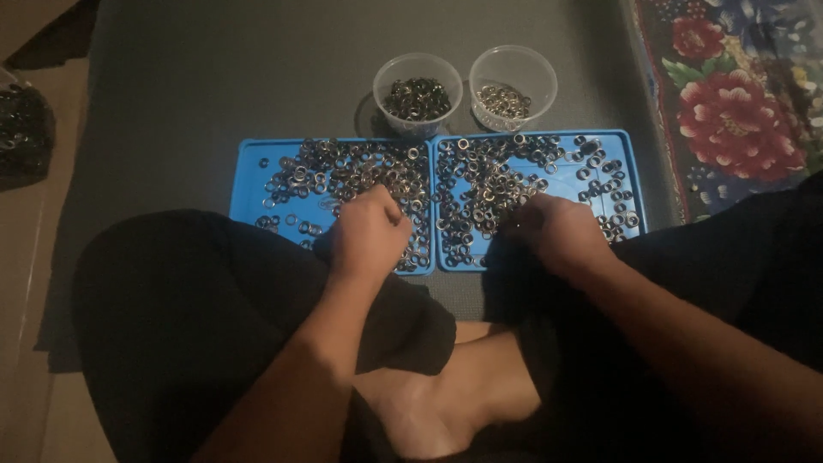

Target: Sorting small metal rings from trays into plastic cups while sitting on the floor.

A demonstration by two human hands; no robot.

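Two blue trays lie side by side on a dark mat, each strewn with many small metal rings. My left hand (370, 231) rests curled on the near right part of the left tray (249, 159), fingers down among the rings (343, 171). My right hand (555, 227) lies curled on the near middle of the right tray (630, 150), fingertips in its rings (489, 184). What the fingers hold is hidden. Behind the trays stand two clear plastic cups: the left cup (417, 93) holds darker rings, the right cup (513, 86) holds lighter rings.
I sit cross-legged in black clothes, a bare foot (446, 403) near the bottom middle. A floral patterned cloth (737, 94) lies at the right. A dark bag of rings (21, 133) sits at the left edge on a tan floor.
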